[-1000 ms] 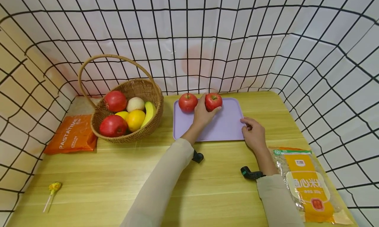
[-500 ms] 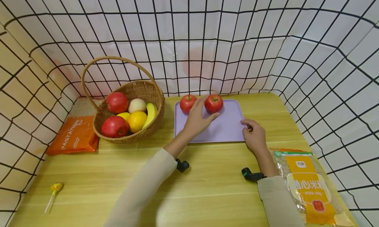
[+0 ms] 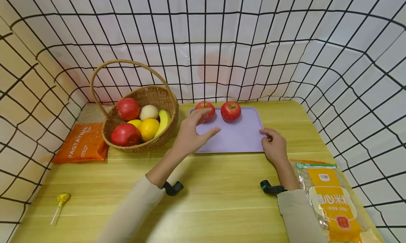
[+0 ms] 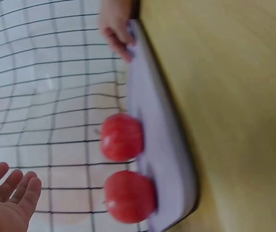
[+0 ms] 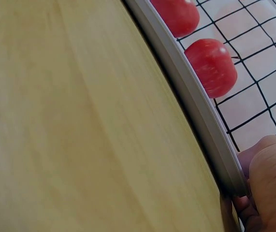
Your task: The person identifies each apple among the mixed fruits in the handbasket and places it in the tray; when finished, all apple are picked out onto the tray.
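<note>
Two red apples rest side by side at the back of a lilac tray (image 3: 236,139), the left apple (image 3: 209,117) partly behind my fingers and the right apple (image 3: 231,111) in full sight. My left hand (image 3: 191,134) hovers over the tray's left side, thumb and fingers spread, holding nothing. In the left wrist view that hand (image 4: 9,205) is apart from both apples. My right hand (image 3: 275,146) holds the tray's right edge. The right wrist view shows its thumb on top of the rim and fingers partly hidden below.
A wicker basket (image 3: 172,121) of fruit stands left of the tray, its tall handle raised. Behind it lies an orange pasta bag (image 3: 83,144). A lollipop (image 3: 60,204) is at front left, a yellow-labelled food bag (image 3: 333,200) at front right. Black-gridded sheeting (image 3: 222,35) surrounds the table.
My left hand has let go of the right apple and drawn back to the left, its fingers spreading. The right hand stays at the tray's edge.
</note>
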Available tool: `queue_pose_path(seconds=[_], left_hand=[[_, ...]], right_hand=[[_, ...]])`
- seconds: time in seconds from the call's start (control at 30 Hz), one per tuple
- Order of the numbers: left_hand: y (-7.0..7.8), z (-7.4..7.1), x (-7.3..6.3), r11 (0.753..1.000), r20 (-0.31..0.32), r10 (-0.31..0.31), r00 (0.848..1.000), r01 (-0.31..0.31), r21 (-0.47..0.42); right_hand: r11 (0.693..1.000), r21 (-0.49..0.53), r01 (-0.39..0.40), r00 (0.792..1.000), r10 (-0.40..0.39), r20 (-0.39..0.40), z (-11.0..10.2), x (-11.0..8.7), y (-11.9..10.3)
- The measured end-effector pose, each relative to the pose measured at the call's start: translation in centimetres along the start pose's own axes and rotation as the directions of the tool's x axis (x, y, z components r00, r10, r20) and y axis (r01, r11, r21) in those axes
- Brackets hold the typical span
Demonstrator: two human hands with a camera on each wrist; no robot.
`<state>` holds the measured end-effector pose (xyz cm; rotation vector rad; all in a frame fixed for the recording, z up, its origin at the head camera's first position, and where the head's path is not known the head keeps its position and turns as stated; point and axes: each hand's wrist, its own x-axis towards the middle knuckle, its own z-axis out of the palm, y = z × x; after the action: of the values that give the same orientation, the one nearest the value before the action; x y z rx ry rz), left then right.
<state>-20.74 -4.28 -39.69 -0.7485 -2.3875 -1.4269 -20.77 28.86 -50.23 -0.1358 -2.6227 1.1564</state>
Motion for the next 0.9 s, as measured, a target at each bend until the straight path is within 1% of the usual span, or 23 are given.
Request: queue_pose_path(seconds=[0.17, 0.33, 0.5, 0.6, 0.7, 0.8, 0.9], left_hand=[[1.1, -3.0, -0.8, 1.0, -0.044, -0.015, 0.999, 0.014, -0.011], [1.2, -5.6, -1.8, 0.999, -0.105, -0.041, 0.994, 0.04, -0.011], [0.3, -8.2, -2.7, 0.997, -0.17, -0.071, 0.983, 0.073, 0.002], [-0.5, -10.1, -3.3, 0.993, -0.223, -0.096, 0.97, 0.11, 0.052], [-1.3, -12.0, -3.7, 0.98, -0.27, -0.126, 0.955, 0.162, 0.116], [-1.9, -13.6, -4.0, 0.962, -0.282, -0.164, 0.945, 0.217, 0.167], [-2.5, -14.9, -4.1, 0.941, -0.284, -0.191, 0.94, 0.257, 0.218]], right_hand=[[1.0, 0.001, -0.012, 1.0, 0.012, 0.0, -0.1, 0.0, -0.1], [1.0, 0.004, -0.001, 1.0, 0.001, 0.0, -0.1, 0.1, -0.1], [1.0, 0.005, 0.006, 1.0, -0.006, -0.004, 0.0, 0.0, 0.0], [1.0, 0.002, 0.01, 1.0, -0.01, -0.008, 0.0, 0.0, -0.1], [1.0, -0.002, 0.011, 1.0, -0.011, -0.007, 0.0, -0.1, -0.2], [1.0, -0.006, 0.006, 1.0, -0.006, -0.002, 0.1, -0.1, -0.1], [1.0, -0.005, -0.006, 1.0, 0.006, 0.001, 0.1, 0.0, -0.1]])
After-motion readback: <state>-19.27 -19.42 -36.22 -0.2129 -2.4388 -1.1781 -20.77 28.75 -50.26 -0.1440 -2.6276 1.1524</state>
